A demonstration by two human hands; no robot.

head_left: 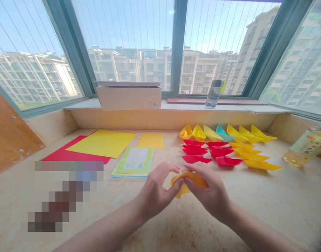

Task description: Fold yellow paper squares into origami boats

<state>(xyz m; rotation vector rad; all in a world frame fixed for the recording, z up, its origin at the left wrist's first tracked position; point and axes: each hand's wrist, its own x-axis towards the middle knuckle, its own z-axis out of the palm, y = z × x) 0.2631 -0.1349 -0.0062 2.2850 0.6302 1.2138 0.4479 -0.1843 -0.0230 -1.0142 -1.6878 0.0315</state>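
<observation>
Between my two hands is a folded piece of orange-yellow paper [195, 179], partly hidden by my fingers. My left hand [160, 183] pinches its left side, thumb in front and fingers curled behind. On the other side, my right hand [211, 189] grips the paper with its thumb against the near face. Just beyond my hands stand rows of folded paper boats: red boats [198, 159] nearest, orange boats [262, 164] to their right, and yellow boats [235, 132] with a teal boat [223, 133] at the back.
Left of my hands lie a green-covered pad [135, 161], an orange square sheet [151, 140], and a yellow sheet [102, 143] over a red sheet [71, 150]. A bottle of yellowish liquid [307, 145] stands right. On the sill are a white box [129, 98] and a clear bottle [213, 94].
</observation>
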